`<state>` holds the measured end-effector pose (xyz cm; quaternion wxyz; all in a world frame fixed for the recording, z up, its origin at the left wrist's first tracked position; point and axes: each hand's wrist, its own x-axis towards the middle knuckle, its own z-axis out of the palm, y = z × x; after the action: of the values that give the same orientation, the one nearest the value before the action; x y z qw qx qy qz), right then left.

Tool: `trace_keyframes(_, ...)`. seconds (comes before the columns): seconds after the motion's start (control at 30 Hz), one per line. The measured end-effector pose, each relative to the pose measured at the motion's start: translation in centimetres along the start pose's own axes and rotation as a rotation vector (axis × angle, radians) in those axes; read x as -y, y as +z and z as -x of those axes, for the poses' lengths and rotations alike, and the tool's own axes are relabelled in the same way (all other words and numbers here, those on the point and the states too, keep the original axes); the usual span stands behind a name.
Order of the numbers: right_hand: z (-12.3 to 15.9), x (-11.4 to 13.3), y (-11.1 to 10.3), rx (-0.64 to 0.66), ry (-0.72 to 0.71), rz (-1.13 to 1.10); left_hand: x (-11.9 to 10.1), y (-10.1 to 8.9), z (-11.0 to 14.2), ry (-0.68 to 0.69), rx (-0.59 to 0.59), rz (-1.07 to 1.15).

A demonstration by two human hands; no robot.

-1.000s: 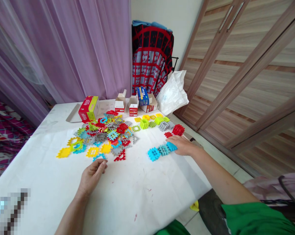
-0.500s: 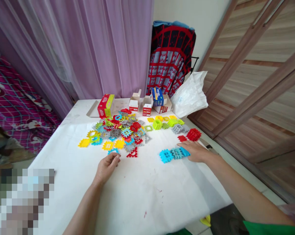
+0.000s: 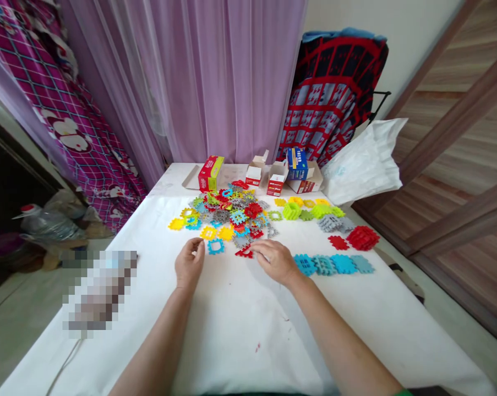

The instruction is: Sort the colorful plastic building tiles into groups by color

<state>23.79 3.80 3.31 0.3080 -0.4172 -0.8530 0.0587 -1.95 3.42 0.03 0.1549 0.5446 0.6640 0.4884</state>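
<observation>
A heap of flat, toothed plastic tiles (image 3: 227, 212) in red, yellow, blue, green and grey lies on the white table (image 3: 240, 324). My left hand (image 3: 189, 264) rests near the heap's front edge, fingers loosely curled, just left of a blue square tile (image 3: 216, 246). My right hand (image 3: 276, 259) lies palm down, its fingertips by a red triangular tile (image 3: 245, 252). A row of joined blue tiles (image 3: 333, 264) lies to the right of that hand. Neither hand visibly holds anything.
Sorted stacks sit at the right: red tiles (image 3: 361, 237), grey tiles (image 3: 331, 223), green tiles (image 3: 291, 210). Small cartons (image 3: 210, 173) (image 3: 277, 179) and a white plastic bag (image 3: 366, 162) line the far edge. Purple curtain behind; wooden doors at right.
My right hand left the blue tile row and moved left to the heap's front edge. The left hand stayed near the heap. The view swung leftwards.
</observation>
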Motion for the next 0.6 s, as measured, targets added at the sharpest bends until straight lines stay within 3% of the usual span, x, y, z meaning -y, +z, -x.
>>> trace_keyframes(0.13,0.7,1.0,3.6,-0.135,0.029,-0.037,-0.5,0.1,0.6,0.277,0.180,-0.416)
trace_keyframes(0.27,2.2,1.2,4.7,-0.137,-0.006,-0.040,-0.9,0.3,0.8,0.283,0.231,-0.506)
trace_keyframes(0.4,2.4,1.5,5.2,-0.197,-0.016,-0.052,-0.9,0.5,0.9,0.179,0.212,-0.145)
trace_keyframes(0.5,2.0,1.7,5.4,-0.283,0.000,-0.042,-1.5,0.9,1.7,-0.081,0.243,0.332)
trace_keyframes(0.6,1.8,2.0,5.2,-0.278,-0.009,-0.032,-2.9,1.4,2.8,-0.389,0.422,0.678)
